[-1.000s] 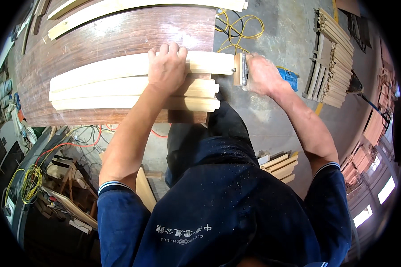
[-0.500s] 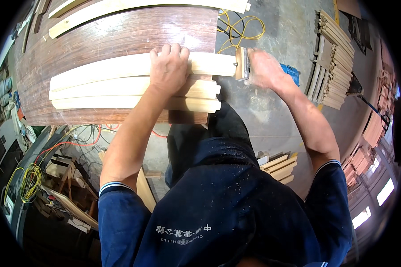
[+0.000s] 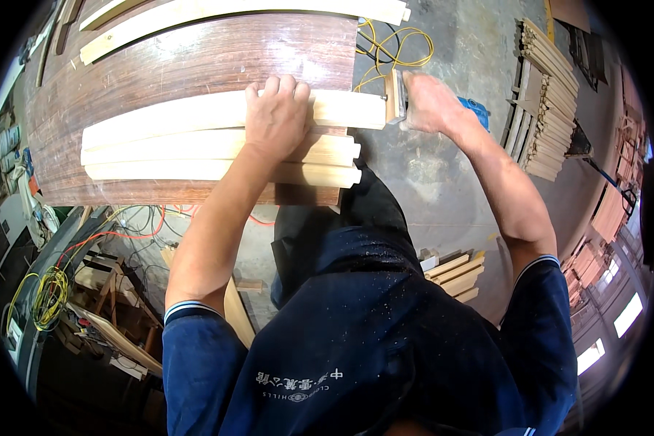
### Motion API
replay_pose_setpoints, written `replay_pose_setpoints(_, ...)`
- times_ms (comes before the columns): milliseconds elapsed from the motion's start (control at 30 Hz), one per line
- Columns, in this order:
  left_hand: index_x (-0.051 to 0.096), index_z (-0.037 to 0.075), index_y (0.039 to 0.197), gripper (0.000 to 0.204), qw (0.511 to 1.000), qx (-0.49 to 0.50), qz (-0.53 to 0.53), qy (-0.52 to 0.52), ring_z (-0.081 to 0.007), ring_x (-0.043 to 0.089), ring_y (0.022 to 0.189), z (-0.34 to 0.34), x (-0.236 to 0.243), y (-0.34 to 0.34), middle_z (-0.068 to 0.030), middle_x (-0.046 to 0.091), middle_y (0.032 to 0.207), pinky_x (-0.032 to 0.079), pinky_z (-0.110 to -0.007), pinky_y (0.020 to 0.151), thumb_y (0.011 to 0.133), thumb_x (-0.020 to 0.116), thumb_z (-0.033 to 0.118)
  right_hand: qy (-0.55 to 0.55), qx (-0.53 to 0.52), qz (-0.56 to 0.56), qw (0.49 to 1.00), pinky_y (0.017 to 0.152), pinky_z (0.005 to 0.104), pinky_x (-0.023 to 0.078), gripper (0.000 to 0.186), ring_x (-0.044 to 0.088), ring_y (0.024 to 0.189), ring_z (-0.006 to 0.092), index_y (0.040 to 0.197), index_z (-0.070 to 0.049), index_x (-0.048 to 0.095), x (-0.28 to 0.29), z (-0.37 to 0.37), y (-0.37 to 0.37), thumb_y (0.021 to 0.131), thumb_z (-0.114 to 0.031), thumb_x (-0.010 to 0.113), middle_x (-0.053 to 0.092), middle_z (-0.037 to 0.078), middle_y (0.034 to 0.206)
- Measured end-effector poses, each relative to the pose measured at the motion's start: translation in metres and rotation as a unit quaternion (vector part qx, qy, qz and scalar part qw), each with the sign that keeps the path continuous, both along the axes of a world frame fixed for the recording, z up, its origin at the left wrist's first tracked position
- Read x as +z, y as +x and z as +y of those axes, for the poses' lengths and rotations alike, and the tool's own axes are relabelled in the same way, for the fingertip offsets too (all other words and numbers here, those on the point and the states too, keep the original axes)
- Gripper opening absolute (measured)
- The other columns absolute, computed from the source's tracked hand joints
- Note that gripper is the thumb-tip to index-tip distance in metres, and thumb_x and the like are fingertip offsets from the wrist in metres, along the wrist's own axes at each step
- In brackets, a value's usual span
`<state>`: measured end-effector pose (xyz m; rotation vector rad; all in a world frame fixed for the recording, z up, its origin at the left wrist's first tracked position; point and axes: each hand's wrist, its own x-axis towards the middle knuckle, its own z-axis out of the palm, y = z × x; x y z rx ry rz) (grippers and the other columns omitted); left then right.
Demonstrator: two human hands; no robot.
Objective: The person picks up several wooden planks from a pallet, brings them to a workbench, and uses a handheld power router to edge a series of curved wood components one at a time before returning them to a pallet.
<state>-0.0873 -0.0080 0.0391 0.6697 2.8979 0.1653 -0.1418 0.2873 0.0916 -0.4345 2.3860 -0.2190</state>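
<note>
My left hand (image 3: 277, 116) presses on a pale curved wooden board (image 3: 174, 120), its fingers bent over the board's far edge. The board lies on a brown wood-grain table (image 3: 218, 51), and its right end juts past the table edge. At that end, my right hand (image 3: 432, 105) is wrapped round a blue power tool (image 3: 474, 112), mostly hidden by the hand and wrist. A wooden guide plate (image 3: 392, 97) on the tool stands against or very near the board's end; I cannot tell which. Two more curved boards (image 3: 320, 174) with tenon-like ends lie on the near side.
More curved boards (image 3: 196, 23) lie along the table's far side. Yellow and black cables (image 3: 407, 47) loop on the floor beyond the right edge. Stacked wooden pieces (image 3: 548, 109) stand to the right, with a smaller pile (image 3: 458, 276) near my right side. Coiled cord (image 3: 51, 298) hangs lower left.
My right hand and the power tool have shifted slightly away from me along the board's end. The left hand keeps its place on the board.
</note>
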Motion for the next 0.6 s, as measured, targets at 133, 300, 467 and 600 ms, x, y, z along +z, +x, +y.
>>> replay_pose_setpoints(133,0.064,0.012,0.108,0.058,1.0,0.004,-0.007,0.004,-0.0278,0.057,0.108,0.0,0.002,0.001,-0.0069,0.06,0.108,0.042,-0.05,0.099,0.071,0.09,0.048,-0.015,-0.011,0.015,1.0,0.092,0.054,0.055,0.045,0.066,0.105,0.0499,0.103,0.005,0.062,-0.012,0.005,-0.001,0.069,-0.018,0.082,0.07,0.031,0.103)
replay_pose_setpoints(300,0.064,0.011,0.114,0.069,1.0,0.004,-0.016,0.009,-0.0286,0.056,0.111,0.0,0.004,0.002,-0.0074,0.06,0.111,0.041,-0.051,0.102,0.07,0.089,0.059,0.003,-0.003,0.009,1.0,0.092,0.0537,0.055,0.05,0.067,0.105,0.0486,0.104,0.004,0.063,-0.01,0.005,-0.003,0.065,-0.019,0.086,0.07,0.03,0.104)
replay_pose_setpoints(467,0.063,0.01,0.12,0.081,1.0,-0.011,0.01,0.027,-0.0309,0.055,0.111,-0.003,0.002,0.004,-0.0099,0.058,0.113,0.04,-0.053,0.103,0.068,0.086,0.068,-0.059,-0.05,0.0,0.997,0.092,0.0521,0.056,0.054,0.067,0.108,0.0481,0.107,0.004,0.065,0.004,0.016,-0.005,0.064,-0.021,0.087,0.071,0.029,0.106)
replay_pose_setpoints(600,0.061,0.007,0.128,0.084,0.992,0.016,-0.069,0.109,-0.0357,0.055,0.113,-0.001,0.015,-0.013,-0.0137,0.057,0.114,0.037,-0.054,0.103,0.075,0.082,0.069,-0.124,-0.119,-0.015,0.985,0.091,0.052,0.055,0.06,0.065,0.105,0.0508,0.107,0.003,0.063,0.023,0.033,0.001,0.059,-0.02,0.089,0.07,0.029,0.105)
